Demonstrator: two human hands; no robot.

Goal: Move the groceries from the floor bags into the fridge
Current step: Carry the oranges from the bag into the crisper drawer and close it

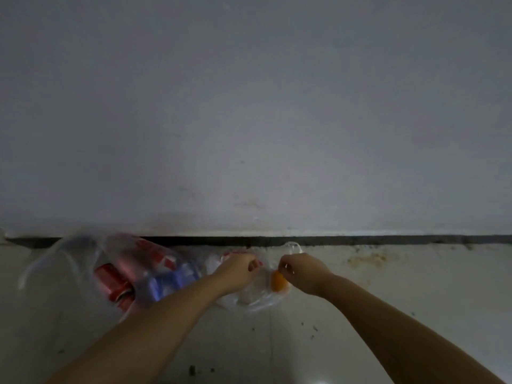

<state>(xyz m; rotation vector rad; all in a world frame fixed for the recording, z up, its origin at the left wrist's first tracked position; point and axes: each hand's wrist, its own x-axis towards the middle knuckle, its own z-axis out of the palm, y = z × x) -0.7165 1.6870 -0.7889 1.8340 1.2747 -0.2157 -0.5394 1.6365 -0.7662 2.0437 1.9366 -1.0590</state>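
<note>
Two clear plastic bags lie on the pale tiled floor against a wall. The left bag [83,261] holds red cans [112,281] and blue packs [169,281]. The smaller right bag [257,297] holds an orange fruit [278,281] and something pale. My left hand [238,273] pinches the left side of this bag's mouth, fingers closed on the plastic. My right hand [302,273] pinches the right side, just above the orange. The fridge is out of view.
A grey wall [255,120] fills the upper view, with a dark gap [388,240] along its base. The floor [415,289] to the right has a brownish stain and small dark specks.
</note>
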